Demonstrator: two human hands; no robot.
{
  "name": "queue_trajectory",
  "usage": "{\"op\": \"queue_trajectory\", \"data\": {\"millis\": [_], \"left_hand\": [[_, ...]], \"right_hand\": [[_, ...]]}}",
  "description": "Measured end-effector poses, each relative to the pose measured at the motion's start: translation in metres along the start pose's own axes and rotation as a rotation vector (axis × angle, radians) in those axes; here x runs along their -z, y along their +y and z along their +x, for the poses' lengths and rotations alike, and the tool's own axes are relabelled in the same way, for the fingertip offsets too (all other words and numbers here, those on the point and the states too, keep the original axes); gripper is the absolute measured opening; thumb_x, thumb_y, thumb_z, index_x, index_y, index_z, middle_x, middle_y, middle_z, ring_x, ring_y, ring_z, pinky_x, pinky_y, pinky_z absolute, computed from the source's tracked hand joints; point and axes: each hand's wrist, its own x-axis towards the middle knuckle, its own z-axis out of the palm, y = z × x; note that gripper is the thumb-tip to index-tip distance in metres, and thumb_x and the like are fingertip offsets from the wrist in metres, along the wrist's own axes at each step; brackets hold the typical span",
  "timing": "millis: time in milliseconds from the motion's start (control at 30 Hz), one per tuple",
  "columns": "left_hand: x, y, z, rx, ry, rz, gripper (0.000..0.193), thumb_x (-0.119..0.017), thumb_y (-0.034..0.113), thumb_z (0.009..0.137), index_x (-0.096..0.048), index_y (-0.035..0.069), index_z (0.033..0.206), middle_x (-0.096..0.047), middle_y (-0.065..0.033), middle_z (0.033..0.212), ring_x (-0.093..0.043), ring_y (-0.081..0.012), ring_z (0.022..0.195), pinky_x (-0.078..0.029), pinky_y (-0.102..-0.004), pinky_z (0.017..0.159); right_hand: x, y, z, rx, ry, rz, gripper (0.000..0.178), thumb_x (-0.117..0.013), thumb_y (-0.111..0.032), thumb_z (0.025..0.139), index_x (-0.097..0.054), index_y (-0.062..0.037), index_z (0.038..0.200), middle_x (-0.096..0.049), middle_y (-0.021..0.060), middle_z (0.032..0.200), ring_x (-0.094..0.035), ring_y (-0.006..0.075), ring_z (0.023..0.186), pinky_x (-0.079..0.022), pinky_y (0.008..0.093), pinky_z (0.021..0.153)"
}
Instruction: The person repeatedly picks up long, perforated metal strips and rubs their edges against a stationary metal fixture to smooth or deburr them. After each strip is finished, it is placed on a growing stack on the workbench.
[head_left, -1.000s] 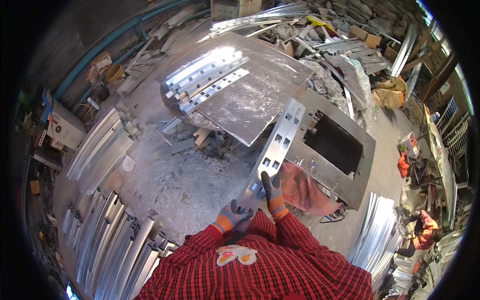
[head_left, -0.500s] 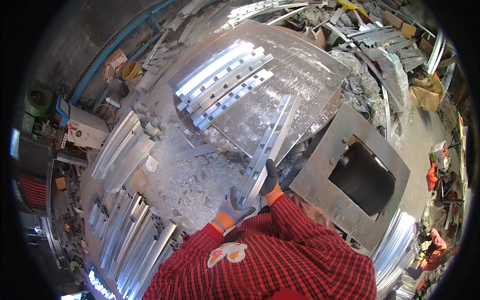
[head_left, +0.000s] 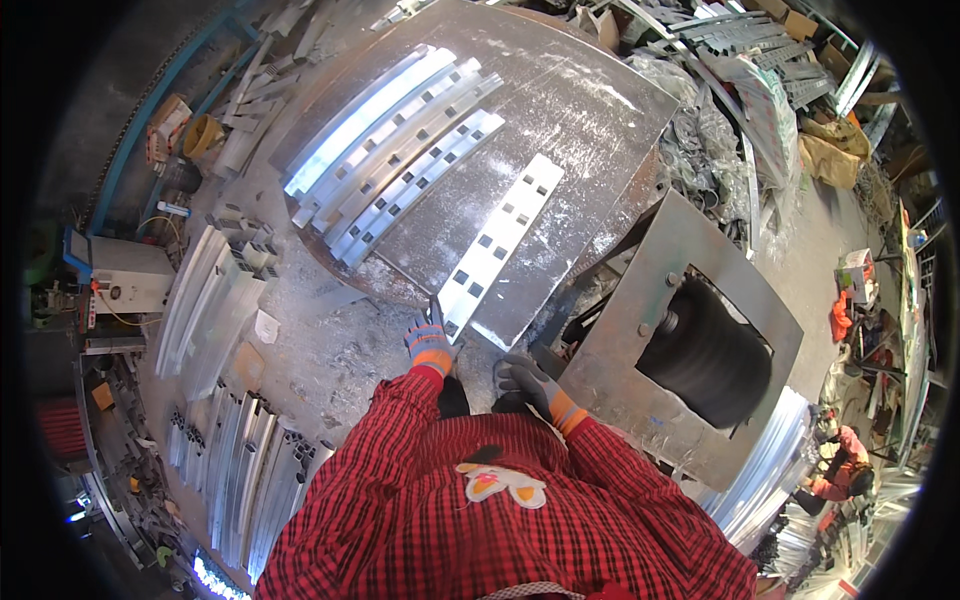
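Observation:
A silvery square metal tube (head_left: 500,237) with paired square cut-outs lies slantwise on the worn metal table (head_left: 590,130), its near end at the table's front edge. My left hand (head_left: 430,340), in a grey and orange glove, grips that near end, fingers along its left side. Lower right of the tube, my right hand (head_left: 530,383), gloved the same way, is apart from it, fingers loosely bent and holding nothing. Farther left on the table rests a row of several similar tubes (head_left: 415,170), some with cut-outs facing up.
A metal machine housing (head_left: 610,350) with a dark drum (head_left: 710,350) in its opening stands at my right. Stacks of metal tubes (head_left: 235,470) lie on the floor at left, and more (head_left: 765,465) at lower right. Crumpled plastic (head_left: 690,130) lies beyond the table. Another person (head_left: 845,465) is at far right.
The tube went from being held in both hands to lying on the table, turned so its paired cut-outs show. My right hand let go and drew back; my left stays at the near end.

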Motion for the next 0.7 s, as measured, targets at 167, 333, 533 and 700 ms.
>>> {"op": "queue_trajectory", "data": {"millis": [167,333,533,700], "left_hand": [[0.004,0.004,0.038,-0.053,-0.061,-0.031,0.134,-0.084,0.061,0.064,-0.003,0.019,0.162,-0.038,-0.0240,0.151,-0.041,-0.0390,0.137,-0.035,-0.0556,0.108],[0.008,-0.013,0.064,-0.057,-0.095,-0.136,0.131,-0.080,0.069,0.063,-0.009,0.020,0.162,-0.027,-0.0185,0.161,-0.031,-0.0397,0.145,-0.026,-0.0560,0.117],[0.025,-0.099,0.112,0.095,-0.052,-0.147,0.116,-0.073,0.069,0.072,-0.018,0.019,0.161,-0.025,-0.0118,0.164,-0.026,-0.0371,0.149,-0.022,-0.0507,0.120],[0.037,-0.186,0.167,0.127,0.072,-0.115,0.110,-0.072,0.066,0.075,-0.022,0.017,0.160,-0.025,-0.0100,0.164,-0.023,-0.0337,0.150,-0.023,-0.0495,0.120]], "right_hand": [[0.011,0.008,-0.018,0.319,-0.001,-0.485,0.037,-0.052,-0.018,0.104,-0.049,-0.0100,0.139,-0.060,0.0069,0.122,-0.060,0.0183,0.110,-0.051,0.0301,0.091],[-0.001,0.008,0.000,0.228,0.135,-0.235,0.038,-0.053,-0.022,0.103,-0.050,-0.0090,0.139,-0.060,0.0071,0.122,-0.060,0.0190,0.111,-0.051,0.0303,0.091],[-0.057,-0.001,0.049,0.026,0.166,0.049,0.050,-0.060,-0.041,0.099,-0.050,-0.0146,0.141,-0.061,0.0051,0.121,-0.062,0.0184,0.107,-0.052,0.0324,0.089],[-0.088,-0.005,0.073,-0.003,0.191,-0.071,0.047,-0.055,-0.029,0.104,-0.042,-0.0087,0.145,-0.060,0.0049,0.119,-0.061,0.0123,0.100,-0.050,0.0268,0.080]]}}
